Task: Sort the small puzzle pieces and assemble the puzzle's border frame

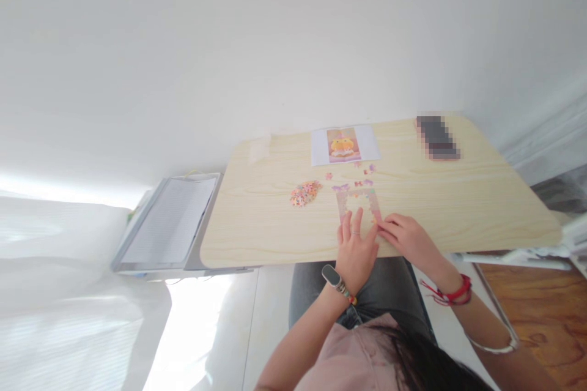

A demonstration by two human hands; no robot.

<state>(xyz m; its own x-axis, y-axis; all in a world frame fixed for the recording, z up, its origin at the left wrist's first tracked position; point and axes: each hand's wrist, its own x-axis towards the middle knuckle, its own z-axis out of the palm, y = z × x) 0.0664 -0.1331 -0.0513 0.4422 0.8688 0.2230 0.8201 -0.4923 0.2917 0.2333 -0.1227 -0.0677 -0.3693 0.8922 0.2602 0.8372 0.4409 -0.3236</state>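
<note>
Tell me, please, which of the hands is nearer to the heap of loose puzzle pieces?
Left. The left hand rests on the puzzle frame, just right of the heap; the right hand lies farther right, beyond the left.

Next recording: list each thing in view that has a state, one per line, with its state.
Puzzle frame: partly joined, only the border done, middle bare.
Piece pile: loose, heaped left of the frame.
Stray pieces: scattered above the frame.
Picture sheet: flat, face up.
Left hand: flat on the frame's near edge, fingers spread.
Right hand: fingertips on the frame's near right corner.
</note>
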